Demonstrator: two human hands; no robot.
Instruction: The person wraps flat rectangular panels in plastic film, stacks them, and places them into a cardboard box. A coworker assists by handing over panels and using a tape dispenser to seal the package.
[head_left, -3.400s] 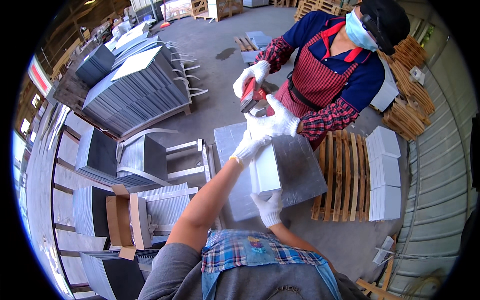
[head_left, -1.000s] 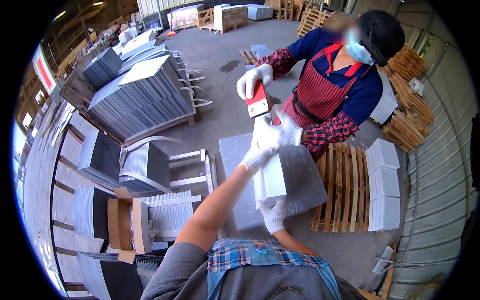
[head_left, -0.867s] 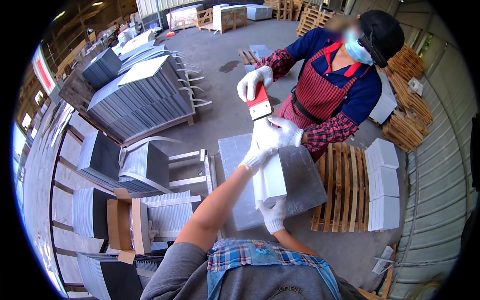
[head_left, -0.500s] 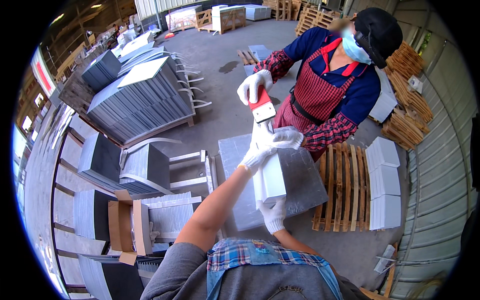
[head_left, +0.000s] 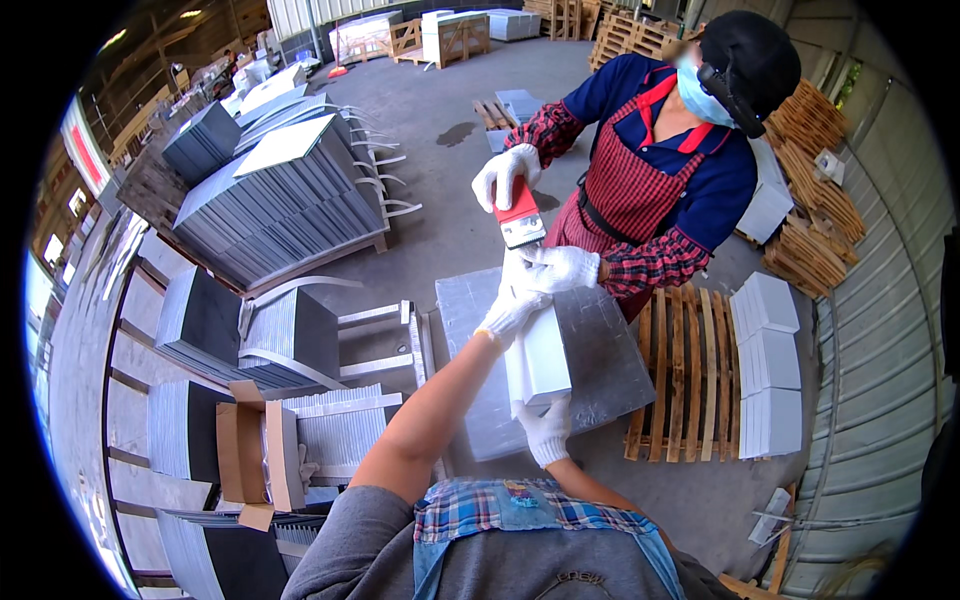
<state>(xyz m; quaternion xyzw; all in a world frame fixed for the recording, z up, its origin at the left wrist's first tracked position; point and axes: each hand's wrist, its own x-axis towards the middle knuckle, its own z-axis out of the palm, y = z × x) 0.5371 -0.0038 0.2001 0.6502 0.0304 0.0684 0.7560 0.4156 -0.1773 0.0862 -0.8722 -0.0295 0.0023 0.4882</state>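
Note:
A long white wrapped package [head_left: 541,362] lies on a grey square tabletop [head_left: 610,375]. Gloved in white, my left hand [head_left: 514,312] is closed over its far part, near the co-worker's hand. My right hand [head_left: 546,430], gloved too, grips the package's near end, some fingers hidden beneath it. Across the table, a masked co-worker in a red checked apron [head_left: 625,195] holds a red tape dispenser [head_left: 518,215] over the far end with one gloved hand [head_left: 507,176]. The co-worker's other gloved hand [head_left: 562,269] presses beside my left hand.
At right, a slatted wooden pallet [head_left: 685,375] carries white wrapped packages [head_left: 768,365] along its far-right side. Stacks of grey tiles [head_left: 290,190] stand on the left, some on a metal frame [head_left: 400,345]. An opened cardboard box [head_left: 245,450] sits among the nearer stacks.
The co-worker's tape dispenser has shifted slightly left and tilted, and the co-worker's lower hand has rolled over a little. My hands and the package have barely moved.

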